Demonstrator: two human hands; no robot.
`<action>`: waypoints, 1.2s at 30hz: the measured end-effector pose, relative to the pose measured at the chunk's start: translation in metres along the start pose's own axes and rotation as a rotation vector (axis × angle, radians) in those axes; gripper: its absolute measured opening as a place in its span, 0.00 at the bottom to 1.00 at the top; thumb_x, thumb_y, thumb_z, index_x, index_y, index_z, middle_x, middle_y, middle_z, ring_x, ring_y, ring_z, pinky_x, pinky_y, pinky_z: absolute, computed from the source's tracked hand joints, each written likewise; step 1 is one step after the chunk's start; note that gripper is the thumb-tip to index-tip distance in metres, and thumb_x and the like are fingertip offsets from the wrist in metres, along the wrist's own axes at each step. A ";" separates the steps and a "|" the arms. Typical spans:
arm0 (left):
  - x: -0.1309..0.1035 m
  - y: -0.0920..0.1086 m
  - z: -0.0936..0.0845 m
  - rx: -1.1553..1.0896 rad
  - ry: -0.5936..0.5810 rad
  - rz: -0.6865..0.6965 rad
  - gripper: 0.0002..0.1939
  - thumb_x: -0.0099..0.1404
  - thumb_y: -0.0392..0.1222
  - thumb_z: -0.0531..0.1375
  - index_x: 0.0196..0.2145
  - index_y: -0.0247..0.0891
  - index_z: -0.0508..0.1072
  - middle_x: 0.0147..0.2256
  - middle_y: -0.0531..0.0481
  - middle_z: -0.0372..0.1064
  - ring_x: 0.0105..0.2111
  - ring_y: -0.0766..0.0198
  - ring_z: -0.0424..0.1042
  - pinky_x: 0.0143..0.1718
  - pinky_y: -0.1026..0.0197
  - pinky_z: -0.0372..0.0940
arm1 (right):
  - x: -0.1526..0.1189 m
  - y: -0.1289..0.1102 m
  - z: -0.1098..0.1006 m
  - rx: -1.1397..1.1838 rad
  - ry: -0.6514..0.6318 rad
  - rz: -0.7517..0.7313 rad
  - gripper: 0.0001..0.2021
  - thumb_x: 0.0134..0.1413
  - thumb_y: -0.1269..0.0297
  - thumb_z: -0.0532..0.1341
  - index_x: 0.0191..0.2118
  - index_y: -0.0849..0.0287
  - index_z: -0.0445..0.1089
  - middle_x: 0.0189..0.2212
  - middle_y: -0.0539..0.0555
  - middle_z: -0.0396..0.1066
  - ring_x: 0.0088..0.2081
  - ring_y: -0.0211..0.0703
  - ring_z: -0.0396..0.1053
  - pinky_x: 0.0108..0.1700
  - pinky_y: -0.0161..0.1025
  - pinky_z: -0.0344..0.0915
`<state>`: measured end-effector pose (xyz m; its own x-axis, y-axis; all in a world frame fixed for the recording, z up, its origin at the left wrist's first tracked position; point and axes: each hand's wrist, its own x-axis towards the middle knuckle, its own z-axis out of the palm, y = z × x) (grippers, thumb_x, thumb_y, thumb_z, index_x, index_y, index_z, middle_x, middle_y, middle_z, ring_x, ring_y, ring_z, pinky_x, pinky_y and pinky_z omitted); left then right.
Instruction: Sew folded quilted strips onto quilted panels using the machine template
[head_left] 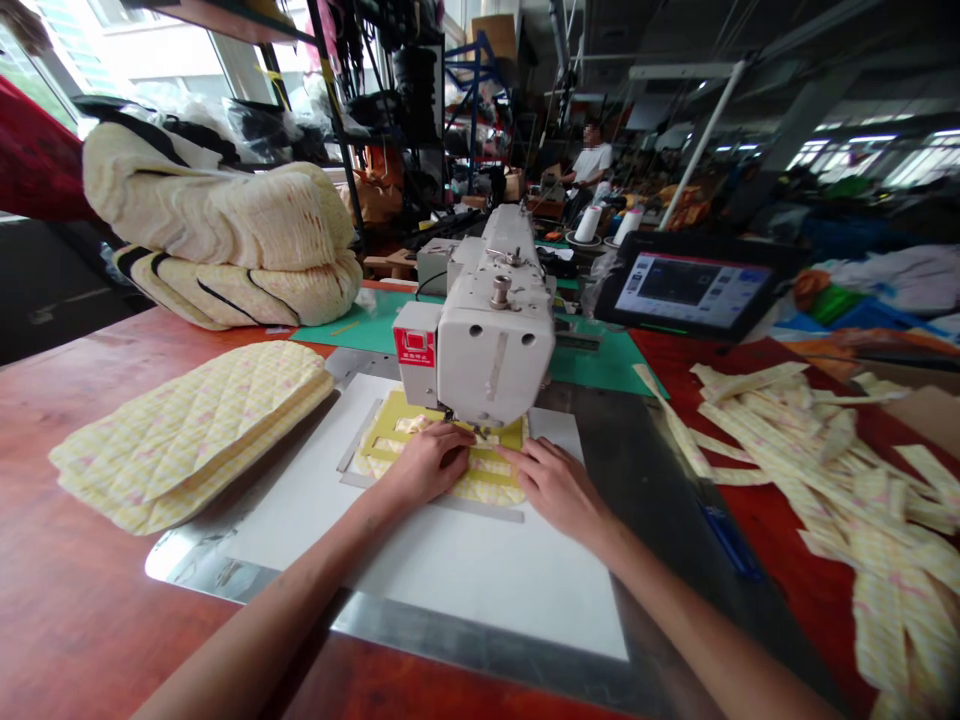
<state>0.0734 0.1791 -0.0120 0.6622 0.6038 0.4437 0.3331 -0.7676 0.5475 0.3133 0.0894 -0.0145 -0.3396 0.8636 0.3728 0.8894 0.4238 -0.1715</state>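
Note:
Under the head of a white sewing machine (pixel 495 350) lies a quilted pale-yellow fabric piece (pixel 487 490), with a slotted yellow template (pixel 390 415) on top. A narrow fabric strip (pixel 411 424) runs along one slot, partly covered by my fingers. My left hand (pixel 431 462) is curled in front of the needle area, its fingertips closed on the strip; the exact grip is partly hidden. On the right side of the template rests my right hand (pixel 559 485), fingers stretched out and the index fingertip at the strip's right end.
Quilted pieces (pixel 195 420) lie stacked at left, with a taller bundled pile (pixel 225 220) behind. Loose fabric strips (pixel 810 450) heap at right, near a blue tool (pixel 727 540). A control screen (pixel 690 285) stands right of the machine. A person (pixel 591 165) is in the background.

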 end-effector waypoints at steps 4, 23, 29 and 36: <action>0.006 -0.006 0.003 0.036 0.013 -0.031 0.13 0.66 0.35 0.59 0.46 0.38 0.81 0.43 0.43 0.80 0.41 0.56 0.77 0.46 0.56 0.72 | 0.006 0.004 0.000 0.035 0.034 -0.013 0.19 0.67 0.74 0.54 0.58 0.55 0.74 0.38 0.55 0.76 0.42 0.46 0.74 0.47 0.42 0.73; -0.012 -0.003 -0.012 -0.034 0.027 -0.060 0.10 0.69 0.35 0.58 0.43 0.38 0.80 0.45 0.43 0.80 0.45 0.56 0.77 0.51 0.54 0.70 | 0.004 -0.014 0.008 0.211 0.052 0.041 0.17 0.66 0.73 0.56 0.52 0.54 0.78 0.39 0.54 0.78 0.40 0.43 0.77 0.44 0.36 0.72; -0.006 0.008 -0.004 -0.038 0.011 -0.057 0.10 0.69 0.34 0.58 0.42 0.38 0.80 0.44 0.43 0.79 0.45 0.56 0.77 0.50 0.54 0.70 | -0.006 -0.004 0.003 0.200 0.052 0.048 0.17 0.66 0.73 0.55 0.51 0.53 0.78 0.40 0.54 0.79 0.39 0.43 0.78 0.43 0.36 0.72; -0.010 0.016 0.001 -0.009 0.053 -0.025 0.12 0.69 0.35 0.58 0.46 0.38 0.80 0.48 0.41 0.78 0.47 0.55 0.77 0.53 0.51 0.71 | -0.009 -0.005 -0.003 0.128 0.044 0.040 0.16 0.65 0.73 0.56 0.51 0.53 0.78 0.42 0.54 0.79 0.40 0.44 0.78 0.44 0.37 0.72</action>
<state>0.0728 0.1609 -0.0086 0.6171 0.6334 0.4668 0.3429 -0.7505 0.5650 0.3124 0.0788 -0.0142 -0.2884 0.8691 0.4020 0.8549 0.4228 -0.3007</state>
